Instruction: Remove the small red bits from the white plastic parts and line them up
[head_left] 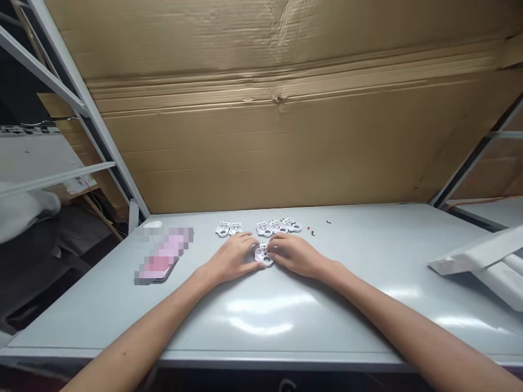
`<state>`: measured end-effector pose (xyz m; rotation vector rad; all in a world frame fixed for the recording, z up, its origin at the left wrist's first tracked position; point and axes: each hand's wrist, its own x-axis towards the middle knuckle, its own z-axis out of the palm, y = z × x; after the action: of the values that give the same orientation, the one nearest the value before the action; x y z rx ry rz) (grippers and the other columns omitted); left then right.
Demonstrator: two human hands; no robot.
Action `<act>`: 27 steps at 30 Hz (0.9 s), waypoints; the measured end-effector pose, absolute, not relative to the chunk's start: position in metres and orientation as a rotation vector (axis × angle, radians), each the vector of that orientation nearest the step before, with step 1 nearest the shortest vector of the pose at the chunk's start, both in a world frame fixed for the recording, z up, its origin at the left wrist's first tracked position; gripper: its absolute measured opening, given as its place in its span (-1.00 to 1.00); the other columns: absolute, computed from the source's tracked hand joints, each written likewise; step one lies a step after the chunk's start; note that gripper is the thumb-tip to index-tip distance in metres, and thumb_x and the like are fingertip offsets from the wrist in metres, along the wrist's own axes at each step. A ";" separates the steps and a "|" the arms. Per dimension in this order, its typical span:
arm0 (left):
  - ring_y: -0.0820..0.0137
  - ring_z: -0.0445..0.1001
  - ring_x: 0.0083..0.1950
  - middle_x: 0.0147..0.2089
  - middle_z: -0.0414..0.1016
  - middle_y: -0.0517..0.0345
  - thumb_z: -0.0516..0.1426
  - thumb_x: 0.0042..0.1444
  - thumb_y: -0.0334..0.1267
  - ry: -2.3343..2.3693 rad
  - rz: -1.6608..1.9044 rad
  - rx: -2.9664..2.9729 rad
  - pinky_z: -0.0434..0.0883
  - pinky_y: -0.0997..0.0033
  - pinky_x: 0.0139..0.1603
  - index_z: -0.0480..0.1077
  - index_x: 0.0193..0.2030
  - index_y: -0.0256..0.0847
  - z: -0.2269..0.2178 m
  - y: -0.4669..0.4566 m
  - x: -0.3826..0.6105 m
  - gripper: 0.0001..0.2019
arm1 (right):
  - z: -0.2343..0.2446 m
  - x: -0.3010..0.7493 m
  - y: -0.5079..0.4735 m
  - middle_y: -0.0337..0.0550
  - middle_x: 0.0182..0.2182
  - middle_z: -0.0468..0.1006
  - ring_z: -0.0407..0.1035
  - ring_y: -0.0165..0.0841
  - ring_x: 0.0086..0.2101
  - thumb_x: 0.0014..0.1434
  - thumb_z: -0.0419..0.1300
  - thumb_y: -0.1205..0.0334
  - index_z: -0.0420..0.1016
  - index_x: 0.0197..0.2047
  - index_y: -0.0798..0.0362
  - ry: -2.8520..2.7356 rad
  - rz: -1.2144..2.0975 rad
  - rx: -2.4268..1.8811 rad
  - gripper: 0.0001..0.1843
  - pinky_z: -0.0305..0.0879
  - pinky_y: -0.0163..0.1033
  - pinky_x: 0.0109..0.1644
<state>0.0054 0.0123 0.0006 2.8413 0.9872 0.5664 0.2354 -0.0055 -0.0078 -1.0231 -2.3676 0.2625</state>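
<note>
Forearms (pixel 175 310), two, reach over the table (pixel 229 337); left hand (pixel 233 256) and right hand (pixel 297 255) pinch one white part (pixel 268 261) on it. Looks like light, stiff plastic, maybe slick, thin sections fragile; grip outer edges. Beyond: five more parts (pixel 223 229), two left, three right, plus three tiny bits (pixel 313 233).

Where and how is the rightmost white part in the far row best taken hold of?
I would pinch its ring across the outer rim, with the right hand coming from the right: the part lies flat, its left end sits close to the next part, and the ring juts rightward, away from the row.
</note>
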 end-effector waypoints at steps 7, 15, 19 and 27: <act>0.16 0.46 -0.01 -0.06 0.51 0.03 0.17 0.22 0.04 1.042 0.589 2.756 0.41 0.20 -0.01 0.42 -0.05 -0.14 -0.001 0.009 0.009 -0.67 | -0.010 0.233 -0.005 -0.07 -0.22 0.59 0.46 -0.28 -0.26 0.30 0.08 0.34 0.62 -0.20 -0.01 -2.389 0.166 -0.994 -0.74 0.35 -0.21 -0.18; 0.15 0.49 -0.04 -0.08 0.54 0.03 0.18 0.19 0.04 1.068 0.622 2.781 0.40 0.18 -0.01 0.43 -0.05 -0.14 0.003 0.005 0.012 -0.67 | -0.004 0.230 -0.007 -0.11 -0.28 0.64 0.47 -0.28 -0.29 0.30 0.05 0.29 0.59 -0.22 -0.01 -2.156 0.408 -0.986 -0.74 0.38 -0.15 -0.15; 0.13 0.48 0.02 -0.01 0.53 0.00 0.17 0.21 0.04 1.059 0.599 2.810 0.39 0.17 0.04 0.41 0.01 -0.14 0.003 0.005 0.010 -0.64 | 0.000 0.234 0.000 -0.12 -0.27 0.62 0.49 -0.27 -0.22 0.26 0.15 0.11 0.58 -0.20 0.02 -1.659 0.890 -1.027 -0.78 0.43 -0.11 -0.03; 0.13 0.46 0.06 0.04 0.51 -0.05 0.14 0.25 0.00 1.038 0.535 2.824 0.38 0.19 0.07 0.38 0.13 -0.18 0.000 0.006 0.008 -0.60 | -0.006 0.255 0.019 -0.02 -0.15 0.59 0.48 -0.29 0.00 0.18 0.18 0.35 0.46 -0.24 0.01 -0.909 1.634 -1.030 -0.92 0.37 -0.18 0.20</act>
<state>0.0083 0.0059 0.0004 2.8237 1.0382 0.5354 0.2546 0.0188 -0.0056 -1.0295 -0.9085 1.6338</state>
